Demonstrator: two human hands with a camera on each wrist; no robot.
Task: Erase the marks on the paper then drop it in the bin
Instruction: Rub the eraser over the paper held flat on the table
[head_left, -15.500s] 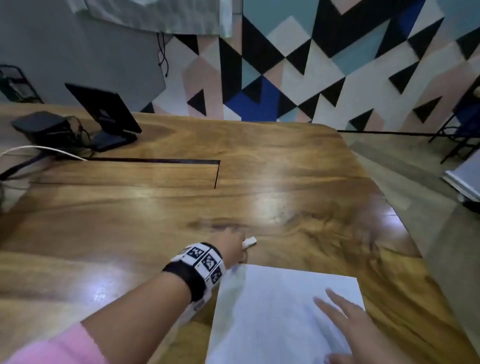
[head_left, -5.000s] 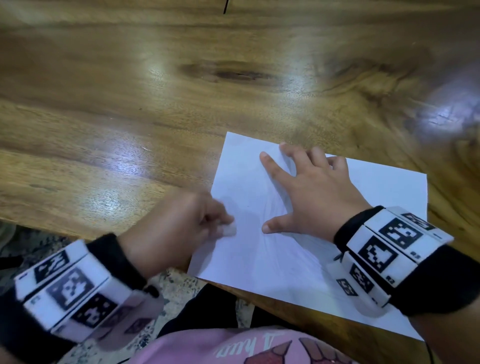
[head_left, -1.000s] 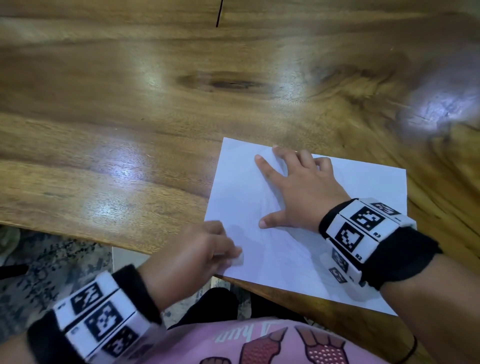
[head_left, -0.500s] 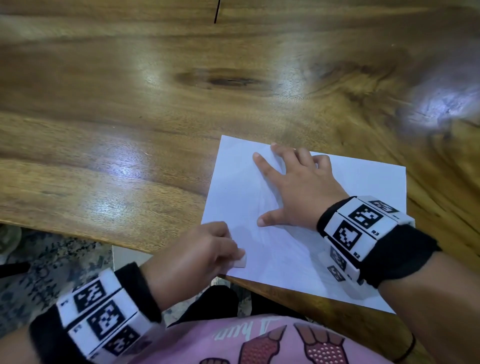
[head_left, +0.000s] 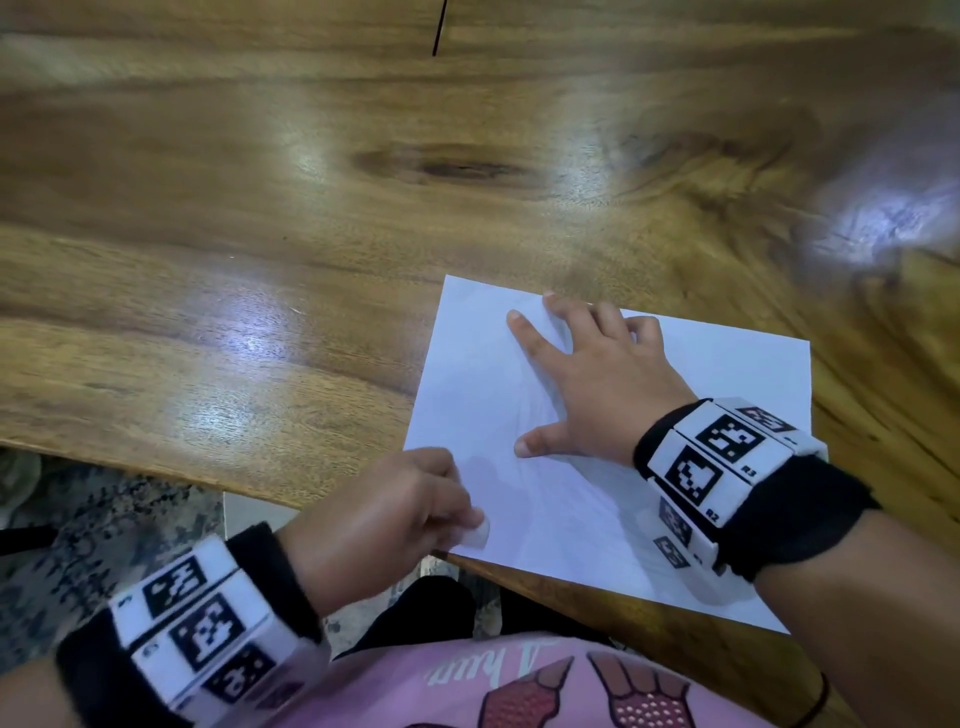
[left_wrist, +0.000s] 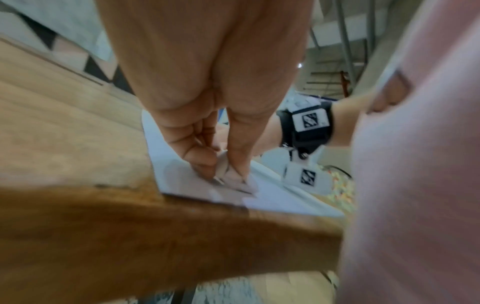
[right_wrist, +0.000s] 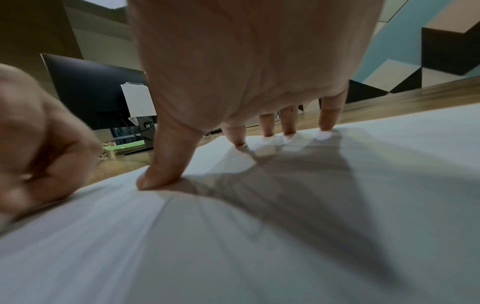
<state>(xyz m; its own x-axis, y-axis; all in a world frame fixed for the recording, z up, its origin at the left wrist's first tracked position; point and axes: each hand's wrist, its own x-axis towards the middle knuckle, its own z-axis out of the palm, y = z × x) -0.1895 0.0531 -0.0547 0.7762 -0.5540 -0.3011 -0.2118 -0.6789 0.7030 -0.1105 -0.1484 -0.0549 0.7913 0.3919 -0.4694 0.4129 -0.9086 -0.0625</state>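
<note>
A white sheet of paper (head_left: 717, 389) lies on the wooden table (head_left: 311, 208), its near left corner over the table's front edge. Faint grey pencil lines show on it in the right wrist view (right_wrist: 182, 236). My right hand (head_left: 587, 379) lies flat on the sheet with fingers spread, pressing it down. My left hand (head_left: 395, 514) pinches a small white eraser (head_left: 478, 534) and holds it against the paper's near left corner. The left wrist view shows the eraser (left_wrist: 223, 166) between thumb and fingers, touching the paper (left_wrist: 272, 197). No bin is in view.
The table's front edge (head_left: 156, 467) runs just under my left hand, with patterned floor (head_left: 104, 519) below. A dark monitor (right_wrist: 96, 92) stands at the far end of the table in the right wrist view. A seam (head_left: 439, 26) cuts the tabletop far ahead.
My left hand with the eraser has slid a little down and toward the paper's near left corner. The right hand stays pressed on the sheet.
</note>
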